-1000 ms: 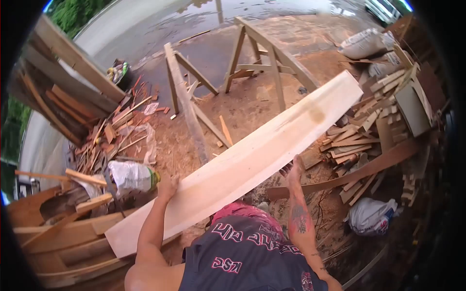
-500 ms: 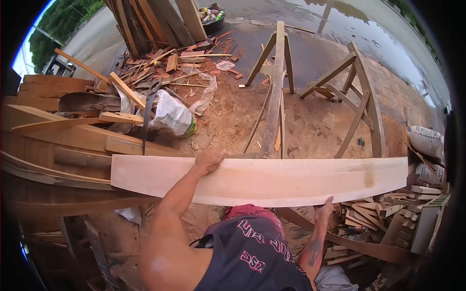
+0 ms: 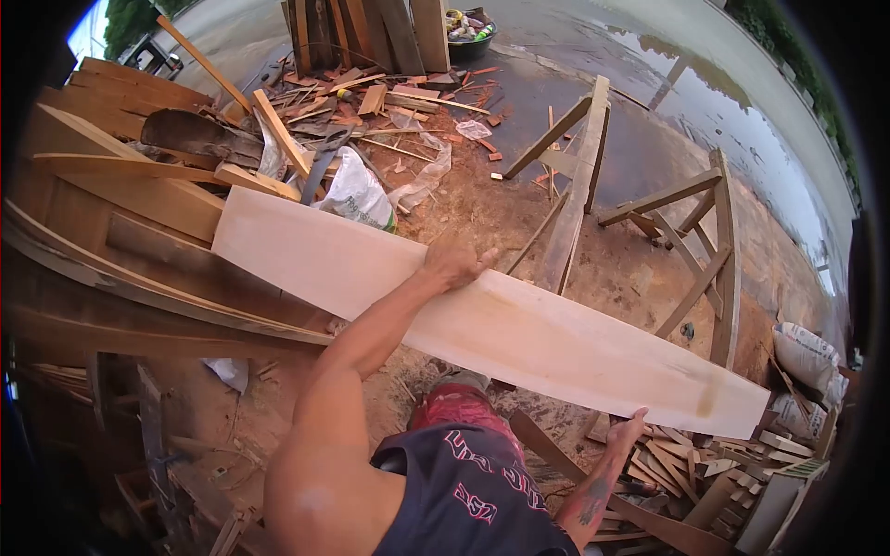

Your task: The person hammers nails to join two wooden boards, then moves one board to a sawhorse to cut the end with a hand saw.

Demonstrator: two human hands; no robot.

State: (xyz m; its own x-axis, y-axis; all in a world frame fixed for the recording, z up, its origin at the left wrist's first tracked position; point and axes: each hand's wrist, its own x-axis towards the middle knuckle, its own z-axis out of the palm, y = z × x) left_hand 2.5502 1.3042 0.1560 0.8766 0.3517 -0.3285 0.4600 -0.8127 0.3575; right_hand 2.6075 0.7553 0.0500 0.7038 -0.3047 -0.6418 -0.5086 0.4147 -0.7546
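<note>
Wet ground (image 3: 556, 51) and two sawhorses (image 3: 587, 171) we see beyond one pale board (image 3: 556, 341), which we hold slanted in both hands. Behind the board, one white sack (image 3: 357, 190) is partly hidden. Our left hand (image 3: 456, 262), back upward, is closed on the board's far edge; our right hand (image 3: 629, 428) pinches its near edge, most fingers hidden underneath.
</note>
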